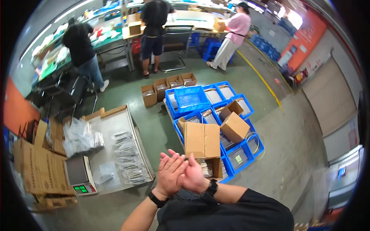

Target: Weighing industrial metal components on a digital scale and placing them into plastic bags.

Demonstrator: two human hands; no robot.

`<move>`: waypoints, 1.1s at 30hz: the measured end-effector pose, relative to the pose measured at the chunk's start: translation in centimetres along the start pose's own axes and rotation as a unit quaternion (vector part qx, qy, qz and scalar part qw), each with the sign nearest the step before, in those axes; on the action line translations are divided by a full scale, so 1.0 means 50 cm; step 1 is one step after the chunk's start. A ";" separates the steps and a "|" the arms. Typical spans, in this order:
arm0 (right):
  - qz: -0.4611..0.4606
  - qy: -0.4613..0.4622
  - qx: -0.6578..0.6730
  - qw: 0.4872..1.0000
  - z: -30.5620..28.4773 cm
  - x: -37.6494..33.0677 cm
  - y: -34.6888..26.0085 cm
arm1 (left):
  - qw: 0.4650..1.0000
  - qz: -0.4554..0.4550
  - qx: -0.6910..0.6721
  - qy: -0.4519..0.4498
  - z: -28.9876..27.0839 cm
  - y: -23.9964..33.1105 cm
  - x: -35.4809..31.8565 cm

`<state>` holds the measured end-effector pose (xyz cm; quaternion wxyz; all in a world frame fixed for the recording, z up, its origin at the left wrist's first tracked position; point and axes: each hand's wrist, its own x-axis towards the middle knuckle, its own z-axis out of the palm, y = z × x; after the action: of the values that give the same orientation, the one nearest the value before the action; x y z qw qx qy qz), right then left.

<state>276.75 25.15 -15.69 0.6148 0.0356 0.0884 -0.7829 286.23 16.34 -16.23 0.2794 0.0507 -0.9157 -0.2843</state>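
My left hand (pixel 170 176) lies flat against my right hand (pixel 194 178), its fingers stretched out across the right palm. The right hand is open too, thumb pointing up, and I see nothing held between them. Both are raised in front of me, with a dark band on each wrist. Just beyond the right hand stands an open cardboard box (pixel 202 140), its flaps lifted and rows of thin metallic pieces inside. Blue plastic crates (pixel 238 157) with similar pieces surround it. Bagged bundles of metallic parts (pixel 129 156) lie in a column on the table to the left.
A weighing scale (pixel 79 173) with a green display sits on the pale table (pixel 111 115), near flattened cartons (pixel 44 169). Another brown box (pixel 234 127) rests tilted on the crates. Several small open boxes (pixel 162 86) stand on the floor beyond. Three people work at far benches.
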 end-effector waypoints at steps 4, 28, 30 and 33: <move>-0.025 -0.015 0.010 1.000 -0.101 -0.208 -0.082 | 0.999 0.029 -0.005 -0.045 0.117 0.115 -0.008; -0.308 0.650 -0.134 0.682 -0.822 -1.896 -0.732 | 0.742 -0.366 -0.332 -0.452 1.138 0.862 0.056; -0.287 0.661 -0.079 0.689 -0.951 -1.994 -0.737 | 0.735 -0.337 -0.349 -0.474 1.214 0.910 0.140; -0.163 0.712 -0.017 0.683 -1.051 -2.102 -0.694 | 0.707 -0.375 -0.382 -0.462 1.340 0.951 0.284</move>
<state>265.71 143.16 -46.72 0.2297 0.5568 0.5176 -0.6077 241.22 85.37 -28.99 -0.3130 0.1410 -0.6486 -0.6793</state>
